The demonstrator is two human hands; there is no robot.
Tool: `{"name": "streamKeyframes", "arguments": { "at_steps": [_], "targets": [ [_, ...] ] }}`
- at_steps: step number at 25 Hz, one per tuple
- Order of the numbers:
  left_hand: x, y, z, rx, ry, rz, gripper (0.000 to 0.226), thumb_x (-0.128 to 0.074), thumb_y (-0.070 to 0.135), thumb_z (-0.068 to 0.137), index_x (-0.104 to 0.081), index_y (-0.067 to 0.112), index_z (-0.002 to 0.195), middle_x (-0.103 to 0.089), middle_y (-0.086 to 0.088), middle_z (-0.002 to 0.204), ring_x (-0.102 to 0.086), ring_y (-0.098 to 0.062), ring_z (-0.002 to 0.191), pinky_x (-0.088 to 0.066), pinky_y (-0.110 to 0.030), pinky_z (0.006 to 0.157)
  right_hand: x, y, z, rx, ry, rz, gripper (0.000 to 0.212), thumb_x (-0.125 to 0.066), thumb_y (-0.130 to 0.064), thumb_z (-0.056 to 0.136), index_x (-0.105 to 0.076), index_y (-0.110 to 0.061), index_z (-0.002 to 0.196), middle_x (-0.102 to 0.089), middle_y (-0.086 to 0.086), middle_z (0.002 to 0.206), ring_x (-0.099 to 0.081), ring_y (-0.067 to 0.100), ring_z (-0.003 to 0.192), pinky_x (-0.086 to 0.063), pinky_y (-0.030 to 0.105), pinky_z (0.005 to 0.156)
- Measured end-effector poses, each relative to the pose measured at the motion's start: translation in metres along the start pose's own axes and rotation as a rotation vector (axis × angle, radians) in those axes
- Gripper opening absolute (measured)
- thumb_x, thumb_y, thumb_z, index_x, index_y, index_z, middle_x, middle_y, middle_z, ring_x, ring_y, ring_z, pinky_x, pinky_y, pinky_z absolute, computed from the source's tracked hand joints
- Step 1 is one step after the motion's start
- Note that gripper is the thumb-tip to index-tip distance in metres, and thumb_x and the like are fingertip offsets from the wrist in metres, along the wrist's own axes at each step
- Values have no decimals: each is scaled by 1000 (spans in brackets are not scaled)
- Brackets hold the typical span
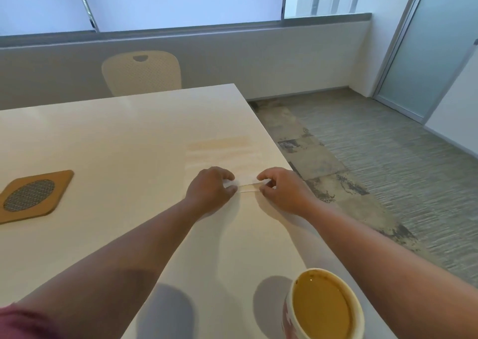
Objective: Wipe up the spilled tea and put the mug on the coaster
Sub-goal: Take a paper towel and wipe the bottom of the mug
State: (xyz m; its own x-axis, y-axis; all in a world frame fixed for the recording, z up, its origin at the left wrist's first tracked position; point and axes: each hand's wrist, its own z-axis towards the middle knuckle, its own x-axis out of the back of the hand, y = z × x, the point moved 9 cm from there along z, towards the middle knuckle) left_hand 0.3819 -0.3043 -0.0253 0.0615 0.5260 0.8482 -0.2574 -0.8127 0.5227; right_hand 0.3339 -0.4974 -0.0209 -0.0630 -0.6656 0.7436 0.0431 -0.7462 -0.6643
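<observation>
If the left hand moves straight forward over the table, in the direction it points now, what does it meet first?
Probably the pale brown smear of spilled tea, just beyond the left hand on the white table. Depth is uncertain.

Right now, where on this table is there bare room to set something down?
The widest bare patch of table lies between the coaster and the left hand, running back toward the chair. Near the right edge it is crowded: both hands pinch a tissue there, the right hand beside faint tea streaks, and the full mug stands nearer.
</observation>
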Motion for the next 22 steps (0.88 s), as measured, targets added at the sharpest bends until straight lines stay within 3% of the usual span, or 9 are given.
{"name": "streamKeyframes", "arguments": {
  "at_steps": [5,9,12,15,18,20,22],
  "targets": [
    [6,8,1,-41,22,49,7,-71,33,87,-77,30,86,-75,9,106,-66,-17,102,-51,-30,81,0,2,1,-11,43,-41,19,-66,-13,83,-73,-23,98,-70,-10,94,-68,15,88,-54,30,82],
    [11,3,7,32,41,-41,14,-68,29,89,-73,31,77,-65,18,77,-64,-16,87,-43,-26,69,2,4,2,-12,78,-3,15,-69,-9,77,-66,-24,80,-65,-6,126,-71,11,81,-55,39,90],
    [21,5,5,22,124,-152,14,-64,28,94,-69,29,81,-65,13,75,-64,-18,81,-45,-27,67,1,4,1,-35,63,-1,25,-72,-8,79,-60,-30,76,-48,-4,150,-71,12,81,-55,38,91],
    [51,18,-5,-50,290,-194,15,-61,26,97,-68,21,86,-66,10,72,-64,-17,72,-47,-29,67,11,-15,3,24,95,34,27,-79,-12,80,-59,-30,78,-47,-4,148,-67,8,77,-53,25,76],
    [96,32,-19,-107,432,-243,14,-60,27,99,-69,20,90,-68,11,76,-66,-14,73,-46,-21,61,30,-46,6,19,119,75,28,-85,-26,78,-58,-32,84,-62,-6,122,-64,6,79,-47,20,64],
    [124,39,-29,-121,447,-332,13,-61,27,99,-69,20,92,-71,11,80,-67,-11,74,-49,-22,61,35,-66,4,-62,53,224,38,-88,-34,75,-58,-33,98,-63,-6,115,-64,10,92,-52,27,71],
    [149,41,-42,-100,379,-540,13,-61,29,101,-68,24,91,-73,11,77,-68,-6,68,-51,-21,57,33,-95,-5,-130,-57,387,72,-93,-38,67,-51,-32,125,-59,-1,124,-61,17,107,-54,39,89]
  ]
}}
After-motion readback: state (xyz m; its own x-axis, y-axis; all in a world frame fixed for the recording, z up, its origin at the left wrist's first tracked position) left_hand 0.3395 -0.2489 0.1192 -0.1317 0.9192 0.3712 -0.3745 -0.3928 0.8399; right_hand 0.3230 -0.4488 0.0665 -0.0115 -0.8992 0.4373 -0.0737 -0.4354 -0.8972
